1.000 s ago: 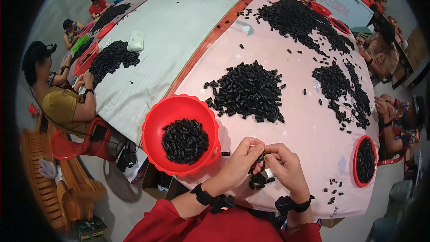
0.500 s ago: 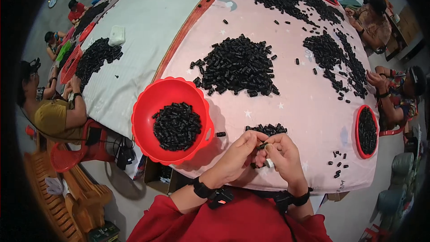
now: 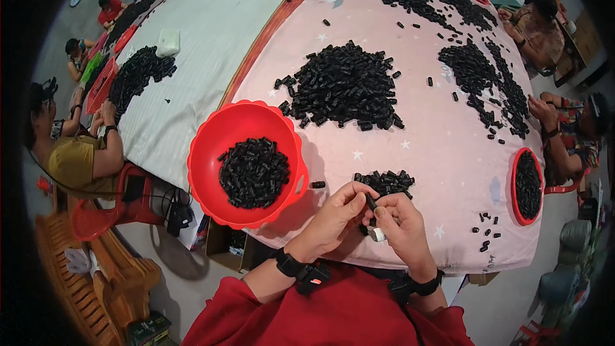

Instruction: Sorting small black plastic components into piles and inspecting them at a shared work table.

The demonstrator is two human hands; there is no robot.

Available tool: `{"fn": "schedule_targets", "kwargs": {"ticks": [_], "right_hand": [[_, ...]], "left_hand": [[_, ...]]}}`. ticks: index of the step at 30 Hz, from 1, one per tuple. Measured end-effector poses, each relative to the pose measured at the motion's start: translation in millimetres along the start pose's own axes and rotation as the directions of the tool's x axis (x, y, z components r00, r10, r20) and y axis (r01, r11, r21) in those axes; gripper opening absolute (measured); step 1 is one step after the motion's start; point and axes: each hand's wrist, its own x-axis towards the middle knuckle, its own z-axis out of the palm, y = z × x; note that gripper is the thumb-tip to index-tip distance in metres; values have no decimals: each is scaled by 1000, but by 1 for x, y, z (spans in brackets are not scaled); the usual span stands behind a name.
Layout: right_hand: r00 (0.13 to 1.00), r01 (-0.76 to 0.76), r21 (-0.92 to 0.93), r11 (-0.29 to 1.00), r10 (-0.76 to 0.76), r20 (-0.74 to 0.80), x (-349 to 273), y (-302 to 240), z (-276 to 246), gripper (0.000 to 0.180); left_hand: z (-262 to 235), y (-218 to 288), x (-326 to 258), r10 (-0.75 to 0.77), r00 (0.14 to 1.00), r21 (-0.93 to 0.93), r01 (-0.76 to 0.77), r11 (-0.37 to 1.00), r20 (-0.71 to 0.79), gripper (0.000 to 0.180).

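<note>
Close to the table's near edge, my left hand (image 3: 336, 216) and my right hand (image 3: 402, 225) meet with fingertips pinched together. Between them is a small black cylindrical piece (image 3: 371, 202), partly covered by the fingers. A small white object (image 3: 377, 234) shows below, beside my right hand's fingers; whether that hand grips it is unclear. Just beyond my fingers lies a small pile of black cylindrical pieces (image 3: 387, 182). To the left, a red scalloped bowl (image 3: 205, 173) holds many more such pieces. One loose black piece (image 3: 318, 184) lies between bowl and hands.
A large heap of black pieces (image 3: 346, 86) sits mid-table on a pink cloth (image 3: 410, 154). At right stands a red oval basket (image 3: 514, 198) full of them, with several loose pieces (image 3: 485, 232) nearby. Other people sit along both sides. A red chair (image 3: 102, 214) stands lower left.
Both hands stay together near the same spot. The black piece between my fingertips now stands more upright and shows more clearly. The view has shifted slightly.
</note>
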Motion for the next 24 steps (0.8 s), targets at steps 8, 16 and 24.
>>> {"fn": "schedule_targets", "kwargs": {"ticks": [8, 16, 24], "right_hand": [[994, 11, -90, 996, -21, -111, 1, 7, -4, 8], [976, 138, -279, 950, -179, -126, -1, 17, -5, 9], [979, 122, -375, 919, -173, -105, 2, 12, -3, 12]], "left_hand": [[-4, -5, 2, -13, 999, 11, 14, 1000, -45, 30], [1, 0, 0, -80, 996, 32, 81, 996, -31, 31], [3, -6, 0, 23, 1000, 92, -21, 996, -20, 31]]}}
